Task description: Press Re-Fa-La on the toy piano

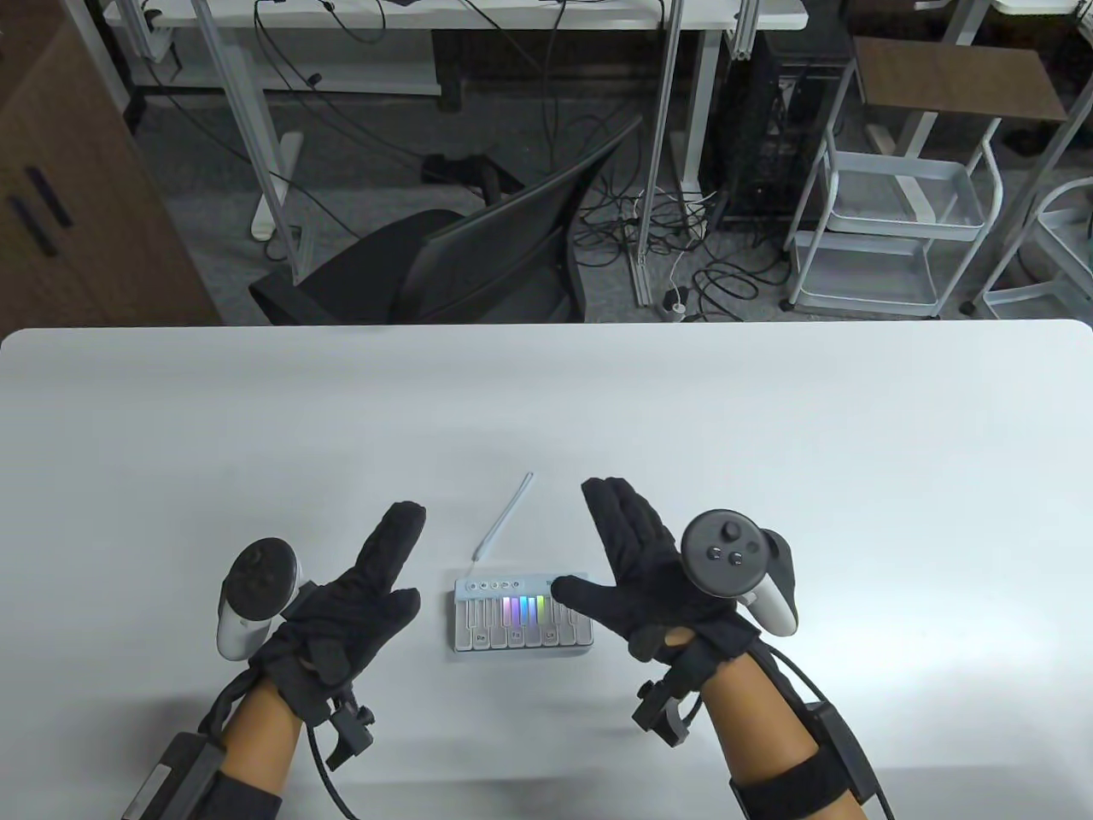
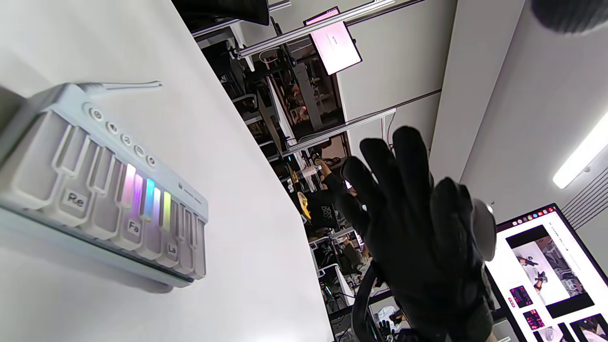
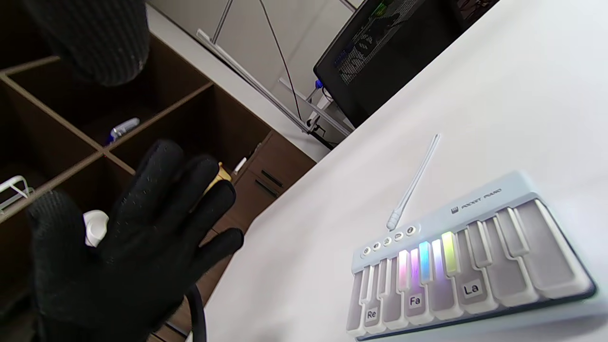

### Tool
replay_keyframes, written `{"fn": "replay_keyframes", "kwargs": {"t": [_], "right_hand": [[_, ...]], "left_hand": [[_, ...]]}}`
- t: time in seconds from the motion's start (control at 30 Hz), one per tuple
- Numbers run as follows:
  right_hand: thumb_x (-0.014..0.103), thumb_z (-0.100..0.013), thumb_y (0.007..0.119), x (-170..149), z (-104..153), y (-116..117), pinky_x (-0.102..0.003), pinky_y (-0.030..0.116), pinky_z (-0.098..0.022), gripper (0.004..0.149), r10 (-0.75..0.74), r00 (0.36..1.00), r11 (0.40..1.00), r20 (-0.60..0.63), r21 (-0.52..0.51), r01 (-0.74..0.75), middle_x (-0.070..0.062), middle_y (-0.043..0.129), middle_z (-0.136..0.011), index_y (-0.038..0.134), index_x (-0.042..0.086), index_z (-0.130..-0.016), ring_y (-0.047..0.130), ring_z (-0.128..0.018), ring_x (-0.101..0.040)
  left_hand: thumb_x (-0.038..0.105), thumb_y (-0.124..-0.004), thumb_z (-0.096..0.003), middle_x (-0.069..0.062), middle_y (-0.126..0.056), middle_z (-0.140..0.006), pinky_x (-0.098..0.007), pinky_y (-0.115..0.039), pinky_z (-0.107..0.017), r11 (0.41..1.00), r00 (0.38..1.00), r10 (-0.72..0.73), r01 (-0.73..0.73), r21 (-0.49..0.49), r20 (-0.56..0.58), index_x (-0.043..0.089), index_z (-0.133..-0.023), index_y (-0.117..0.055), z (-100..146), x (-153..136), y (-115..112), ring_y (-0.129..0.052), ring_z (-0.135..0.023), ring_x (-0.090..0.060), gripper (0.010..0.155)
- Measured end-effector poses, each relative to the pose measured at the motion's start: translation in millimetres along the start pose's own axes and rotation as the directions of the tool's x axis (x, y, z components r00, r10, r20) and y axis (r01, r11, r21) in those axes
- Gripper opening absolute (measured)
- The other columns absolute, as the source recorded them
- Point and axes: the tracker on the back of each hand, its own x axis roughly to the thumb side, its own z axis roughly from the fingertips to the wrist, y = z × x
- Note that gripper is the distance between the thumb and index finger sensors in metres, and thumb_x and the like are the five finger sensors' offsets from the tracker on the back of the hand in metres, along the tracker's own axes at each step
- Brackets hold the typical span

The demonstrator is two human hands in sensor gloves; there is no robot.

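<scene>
Flanking toy piano (image 1: 521,619) at near table edge (image 1: 546,410): left hand (image 1: 341,611) and right hand (image 1: 649,581), fingers spread, gripping nothing. No contact visible with Re (image 3: 371,314), Fa (image 3: 414,300), La (image 3: 470,289) keys. All three presses apparently pending.

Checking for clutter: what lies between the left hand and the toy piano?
Only bare white table between left hand and toy piano, per the table view.

A lab or tech office: aluminium-frame desks (image 1: 256,128), loose floor cables (image 1: 666,231), a swivel chair (image 1: 461,256), a wheeled trolley (image 1: 897,222), lit monitors (image 2: 546,270) and a white worktop (image 1: 546,410).
</scene>
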Motion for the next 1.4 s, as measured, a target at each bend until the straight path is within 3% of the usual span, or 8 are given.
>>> {"fn": "replay_keyframes", "kwargs": {"t": [0.17,0.33,1.4], "right_hand": [[0.069,-0.045,0.083,-18.7,9.6,-0.7,-0.068,0.016,-0.068,0.098,-0.084,0.996,0.996,-0.021,0.006,0.084,-0.006,0.009,-0.113,0.015,0.034,-0.107,0.012,-0.108,-0.045],[0.071,-0.045,0.082,-29.7,9.1,2.7,-0.068,0.013,-0.068,0.099,-0.068,0.996,0.997,-0.055,0.028,0.07,-0.006,0.006,-0.113,0.013,0.035,-0.106,0.007,-0.108,-0.044],[0.071,-0.045,0.081,-32.7,9.0,7.5,-0.068,0.013,-0.067,0.099,-0.057,0.996,0.996,-0.068,0.059,0.061,-0.006,0.005,-0.113,0.012,0.035,-0.106,0.007,-0.108,-0.044]], "left_hand": [[0.081,-0.063,-0.048,-0.003,-0.001,-0.117,-0.07,-0.008,-0.063,1.0,1.0,0.003,-0.003,0.003,-0.006,0.036,-0.114,-0.017,0.3,-0.5,0.3,0.003,-0.11,-0.039,0.092],[0.081,-0.063,-0.0479,-0.003,-0.001,-0.117,-0.07,-0.008,-0.063,1.0,1.0,0.002,-0.002,0.005,-0.012,0.036,-0.114,-0.017,0.5,-0.7,0.7,0.004,-0.11,-0.039,0.092],[0.081,-0.063,-0.0481,-0.003,-0.001,-0.117,-0.07,-0.008,-0.063,1.0,1.0,-0.007,0.007,-0.003,-0.027,0.036,-0.114,-0.017,0.3,-2.8,0.5,0.004,-0.11,-0.039,0.092]]}}
